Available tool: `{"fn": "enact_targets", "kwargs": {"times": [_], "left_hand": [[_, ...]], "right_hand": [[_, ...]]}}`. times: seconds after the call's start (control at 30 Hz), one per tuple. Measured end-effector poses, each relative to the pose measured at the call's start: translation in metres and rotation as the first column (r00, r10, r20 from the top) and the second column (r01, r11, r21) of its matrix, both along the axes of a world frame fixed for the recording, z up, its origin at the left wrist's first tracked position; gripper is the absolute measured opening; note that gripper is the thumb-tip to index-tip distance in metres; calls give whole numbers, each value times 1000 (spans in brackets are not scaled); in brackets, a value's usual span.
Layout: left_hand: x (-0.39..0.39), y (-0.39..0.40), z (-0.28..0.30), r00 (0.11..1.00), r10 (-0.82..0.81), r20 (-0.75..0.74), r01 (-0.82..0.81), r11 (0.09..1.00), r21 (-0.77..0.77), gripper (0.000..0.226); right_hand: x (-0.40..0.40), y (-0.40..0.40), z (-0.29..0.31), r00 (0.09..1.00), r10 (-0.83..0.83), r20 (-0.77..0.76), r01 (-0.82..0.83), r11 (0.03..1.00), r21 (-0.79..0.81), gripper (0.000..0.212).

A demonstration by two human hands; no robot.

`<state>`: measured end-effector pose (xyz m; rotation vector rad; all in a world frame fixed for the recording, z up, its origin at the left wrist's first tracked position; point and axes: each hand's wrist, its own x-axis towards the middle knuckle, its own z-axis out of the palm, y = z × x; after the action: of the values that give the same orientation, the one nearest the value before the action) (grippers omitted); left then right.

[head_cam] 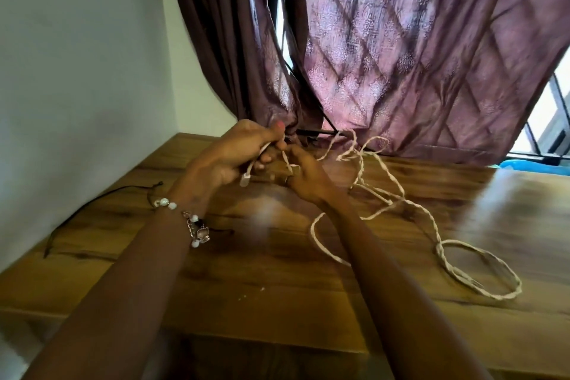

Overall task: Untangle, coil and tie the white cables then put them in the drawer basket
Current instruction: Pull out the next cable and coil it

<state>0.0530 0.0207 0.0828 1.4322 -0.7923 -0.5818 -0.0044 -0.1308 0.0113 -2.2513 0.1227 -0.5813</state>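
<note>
My left hand (229, 157) pinches the plug end of the white cable (382, 194), and my right hand (303, 177) has its fingers curled round the same strand just beside it. The rest trails off in twisted loops over the wooden table (216, 287), right of my arms, toward the curtain (401, 55).

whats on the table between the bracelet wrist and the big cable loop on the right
In the head view, the right forearm crosses that stretch, over a curve of the white cable; the rest is bare wooden table.
</note>
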Motion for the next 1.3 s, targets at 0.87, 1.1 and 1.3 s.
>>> {"fn": "enact_targets", "kwargs": {"times": [0.87,1.1,1.3], "left_hand": [[45,-42,-71,980,105,-169,-157,930,-332,47],[43,-42,-89,987,118,107,-108,990,-92,58],[50,-51,-86,994,97,41,-93,992,-87,40]], "right_hand": [[11,-1,-27,956,189,224,52,642,-765,39],[-4,-18,-16,940,101,327,133,773,-621,31],[2,-30,-27,964,134,228,28,806,-592,20]]}}
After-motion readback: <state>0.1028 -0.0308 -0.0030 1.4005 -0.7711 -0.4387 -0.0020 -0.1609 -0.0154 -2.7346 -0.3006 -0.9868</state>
